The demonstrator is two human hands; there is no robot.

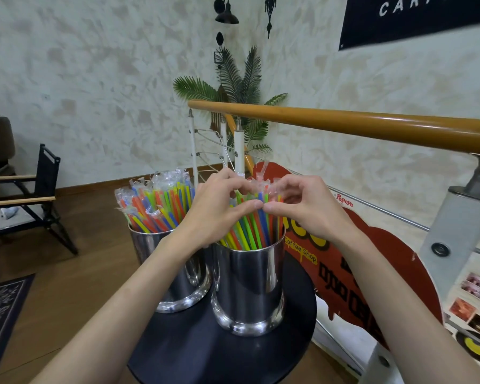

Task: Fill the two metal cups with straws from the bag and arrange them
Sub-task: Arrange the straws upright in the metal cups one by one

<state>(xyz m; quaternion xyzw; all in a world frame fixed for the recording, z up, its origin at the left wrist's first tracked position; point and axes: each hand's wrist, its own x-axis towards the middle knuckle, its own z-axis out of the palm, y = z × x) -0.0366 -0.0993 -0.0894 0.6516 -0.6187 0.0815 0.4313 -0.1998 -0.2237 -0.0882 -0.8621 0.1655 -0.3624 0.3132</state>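
Two shiny metal cups stand side by side on a small round black table (205, 356). The left cup (178, 284) holds a spread bunch of wrapped coloured straws (155, 203). The right cup (250, 286) holds another bunch of straws (247, 231). My left hand (216, 209) and my right hand (302, 209) curl around the top of that right bunch from both sides, thumbs meeting in front. The upper ends of those straws are partly hidden by my fingers. No bag is in view.
A wooden handrail (344, 123) on metal posts runs behind and to the right of the table. A red coffee shop sign (372, 273) leans just right of the cups. A black folding chair (25, 206) stands on the left, a palm plant (241, 87) in the corner.
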